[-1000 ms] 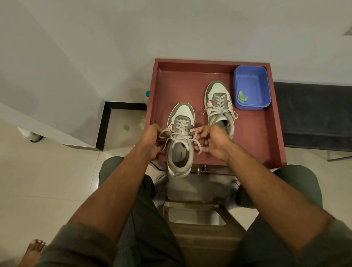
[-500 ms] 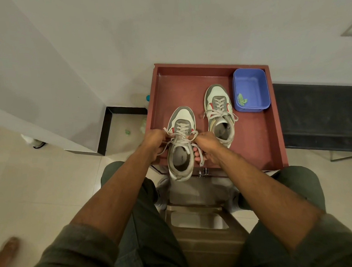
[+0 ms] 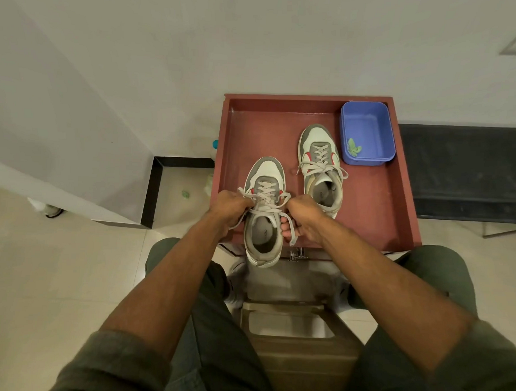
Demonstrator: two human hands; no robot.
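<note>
Red tray [image 3: 373, 211], near shoe [image 3: 264, 233] lengthwise, toe away

White walls [image 3: 256, 34], pale tiled floor [image 3: 43, 275], dark bench [image 3: 462, 167] at right

Matt cloth, smooth plastic, glossy tile

The near sneaker [image 3: 267, 173] pairs matt grey suede-like panels with smoother off-white ones, and its laces [image 3: 265, 192] are flat woven cloth. The far sneaker [image 3: 318, 139] looks the same. The red tabletop [image 3: 373, 205] is matt and faintly speckled. The blue tub [image 3: 369, 161] is smooth plastic with a soft sheen. The floor tiles [image 3: 43, 275] are glossy, the drawer handle [image 3: 297, 253] shiny metal, the trousers [image 3: 216, 340] matt cloth
</note>
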